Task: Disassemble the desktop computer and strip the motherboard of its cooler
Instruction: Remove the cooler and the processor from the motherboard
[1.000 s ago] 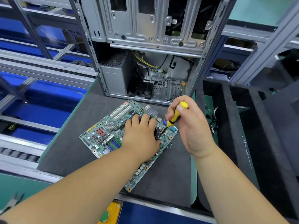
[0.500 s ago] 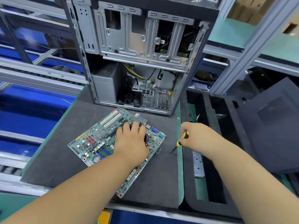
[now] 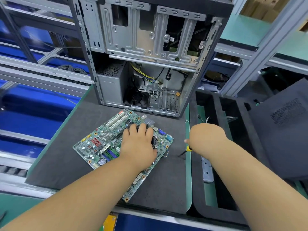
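Observation:
A green motherboard [image 3: 106, 142] lies flat on the dark grey mat [image 3: 66, 157] in front of the opened desktop case [image 3: 150, 52]. My left hand [image 3: 138, 145] lies on the black cooler [image 3: 154, 141] on the board, fingers curled over its far edge; most of the cooler is hidden under the hand. My right hand [image 3: 205, 139] is to the right of the board, at the mat's right edge, and grips a yellow-handled screwdriver [image 3: 186, 150] whose dark tip points down-left at the mat.
A black foam tray [image 3: 216, 114] with long slots stands to the right, a metal bracket [image 3: 206, 170] lying in one slot. A black side panel [image 3: 283, 127] leans at far right. Blue conveyor lanes and aluminium rails run on the left.
My right hand has carried the screwdriver away from the cooler, to the right and down toward the mat's edge. My left hand stays on the cooler. The camera view has pulled back.

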